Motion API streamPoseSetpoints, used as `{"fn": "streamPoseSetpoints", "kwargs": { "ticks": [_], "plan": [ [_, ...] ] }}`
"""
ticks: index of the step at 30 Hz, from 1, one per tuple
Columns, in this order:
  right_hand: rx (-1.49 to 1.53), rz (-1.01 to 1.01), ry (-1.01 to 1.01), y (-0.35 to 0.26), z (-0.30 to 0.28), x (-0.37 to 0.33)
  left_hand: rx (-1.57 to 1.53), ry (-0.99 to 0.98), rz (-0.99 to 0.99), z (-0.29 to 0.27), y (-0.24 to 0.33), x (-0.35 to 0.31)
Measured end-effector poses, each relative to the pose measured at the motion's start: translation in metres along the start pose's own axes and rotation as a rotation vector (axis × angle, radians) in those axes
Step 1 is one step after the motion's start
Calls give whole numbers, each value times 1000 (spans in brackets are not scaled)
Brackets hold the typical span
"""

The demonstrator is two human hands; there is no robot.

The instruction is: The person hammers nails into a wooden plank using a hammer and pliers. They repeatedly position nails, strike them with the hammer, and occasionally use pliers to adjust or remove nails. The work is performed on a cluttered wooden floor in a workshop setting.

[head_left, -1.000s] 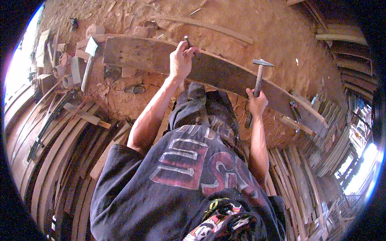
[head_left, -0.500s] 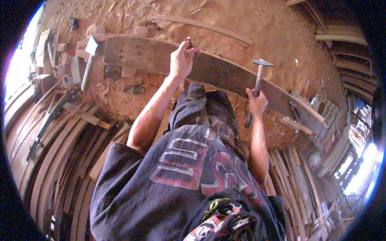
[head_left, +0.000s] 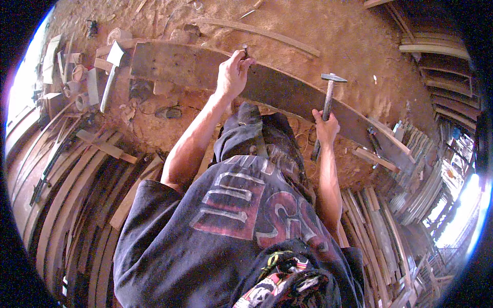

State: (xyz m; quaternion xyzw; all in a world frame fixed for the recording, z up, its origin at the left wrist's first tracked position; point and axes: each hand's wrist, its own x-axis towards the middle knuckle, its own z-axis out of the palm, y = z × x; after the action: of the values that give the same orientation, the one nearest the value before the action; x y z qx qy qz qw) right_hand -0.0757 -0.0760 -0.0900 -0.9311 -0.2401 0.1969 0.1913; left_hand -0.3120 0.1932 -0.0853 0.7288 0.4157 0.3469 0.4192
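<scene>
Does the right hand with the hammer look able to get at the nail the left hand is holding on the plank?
Probably yes: the hammer in the right hand is raised beside the nail, with only bare plank between.

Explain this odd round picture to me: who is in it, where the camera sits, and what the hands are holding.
There is no machine here, only a person at work. The camera is worn on the head and looks down, so you see the dark shirt and both forearms; its wide lens bends the edges into a circle. The left hand pinches what looks like a nail upright on a long dark plank. The right hand grips a hammer by its handle, head raised. The plank lies across a sawdust-covered floor. A hatchet-like tool lies at the plank's left end, and curved wooden strips are stacked around.
</scene>
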Motion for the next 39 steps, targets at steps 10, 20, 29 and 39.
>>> {"fn": "streamPoseSetpoints", "kwargs": {
  "ticks": [10,20,29,39],
  "plan": [
    [-160,-149,93,-17,-3,-11,-20,-68,25,3,-13,-2],
    [129,-632,-136,-175,-51,-54,-99,-81,33,6,-15,-4],
    [-325,-806,-257,-226,-84,-44,-53,-80,107,7,-19,-2],
    [-122,-827,-167,-249,-98,-59,-94,-134,86,10,-15,-2]
  ]
}}
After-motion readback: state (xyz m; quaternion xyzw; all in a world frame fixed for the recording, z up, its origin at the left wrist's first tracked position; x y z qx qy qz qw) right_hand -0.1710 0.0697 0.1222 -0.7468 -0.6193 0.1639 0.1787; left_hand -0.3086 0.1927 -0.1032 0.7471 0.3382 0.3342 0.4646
